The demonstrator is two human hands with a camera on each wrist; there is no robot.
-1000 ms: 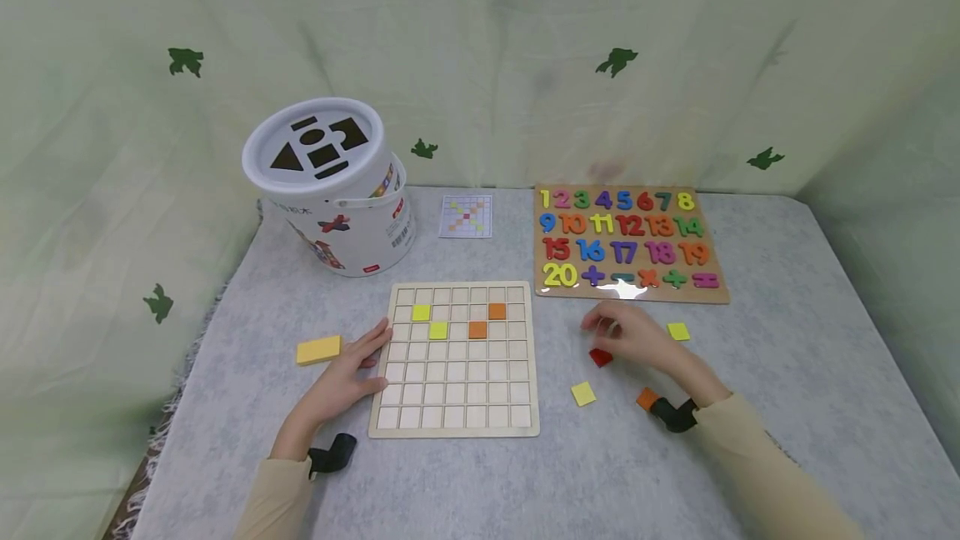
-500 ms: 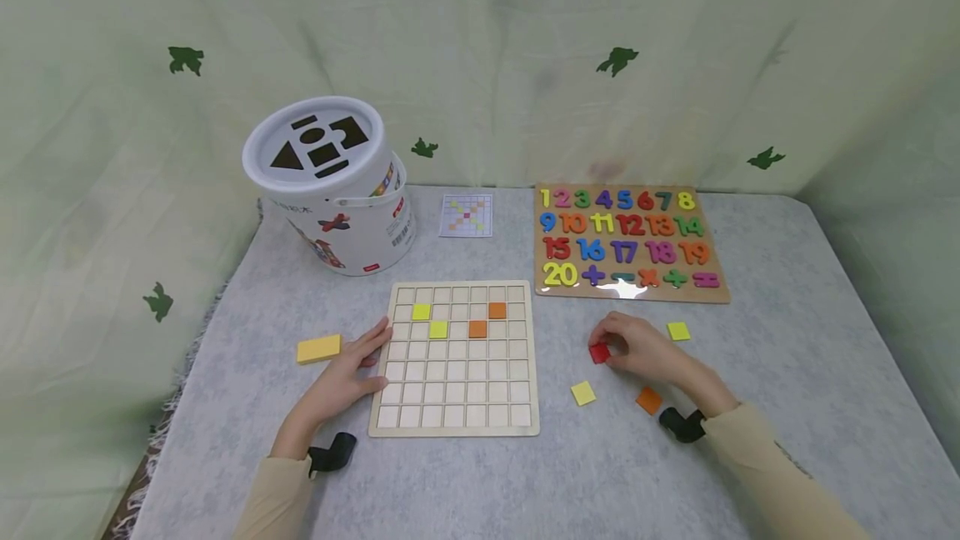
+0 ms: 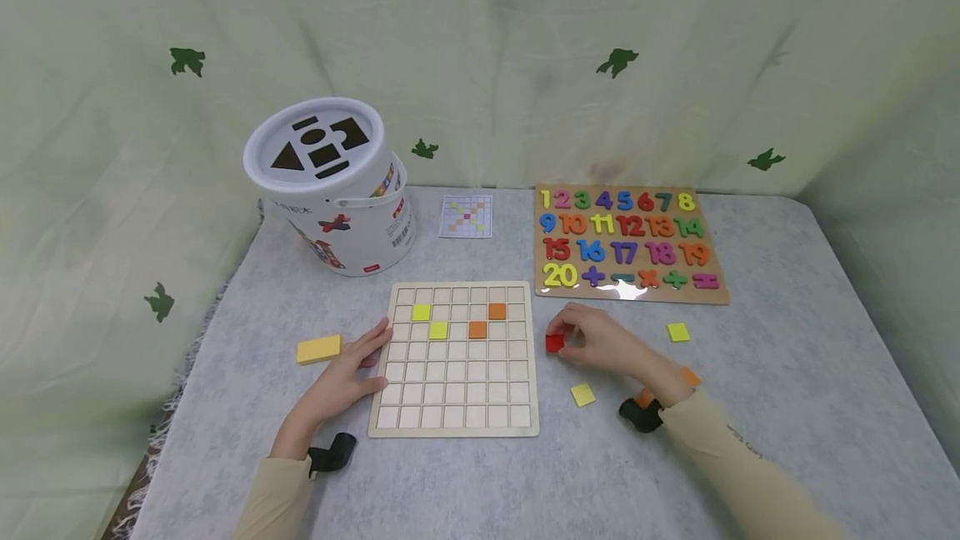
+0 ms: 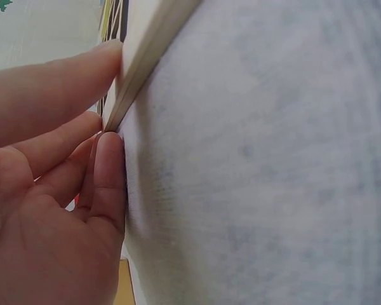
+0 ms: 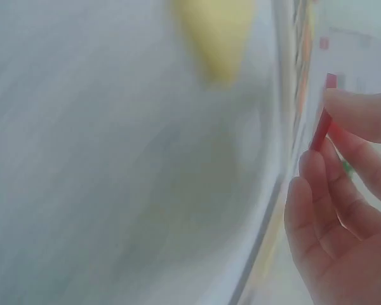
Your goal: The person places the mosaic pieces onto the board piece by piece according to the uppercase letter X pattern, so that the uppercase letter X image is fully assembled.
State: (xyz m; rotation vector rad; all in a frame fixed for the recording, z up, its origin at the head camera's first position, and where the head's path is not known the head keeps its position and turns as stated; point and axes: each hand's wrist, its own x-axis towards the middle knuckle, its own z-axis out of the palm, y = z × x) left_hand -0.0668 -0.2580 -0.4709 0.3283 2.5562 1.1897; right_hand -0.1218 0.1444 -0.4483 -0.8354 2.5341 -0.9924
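Observation:
Between thumb and fingers, my right hand [image 3: 600, 342] pinches a small red square tile [image 3: 554, 344], just off the right edge of the wooden grid board [image 3: 453, 432]. The tile [image 5: 323, 121] shows edge-on in the right wrist view. My left hand [image 3: 347, 377] rests along the board's left edge, thumb and fingertips touching its frame [image 4: 143, 54], fingers mostly straight. On the board lie two yellow-green tiles [image 3: 438, 330] and two orange tiles [image 3: 477, 330], set in cells of its upper rows.
A yellow tile [image 3: 582, 394], a yellow-green tile [image 3: 678, 332] and orange tiles [image 3: 691, 376] partly behind the right wrist lie to the right. A yellow block [image 3: 318, 350] lies left. Behind stand a white bucket [image 3: 352, 232], a pattern card [image 3: 466, 217] and a number board [image 3: 632, 243].
The right hand has taken hold of the red tile, lifted it and carried it left toward the board. The left hand has stayed at the board's edge.

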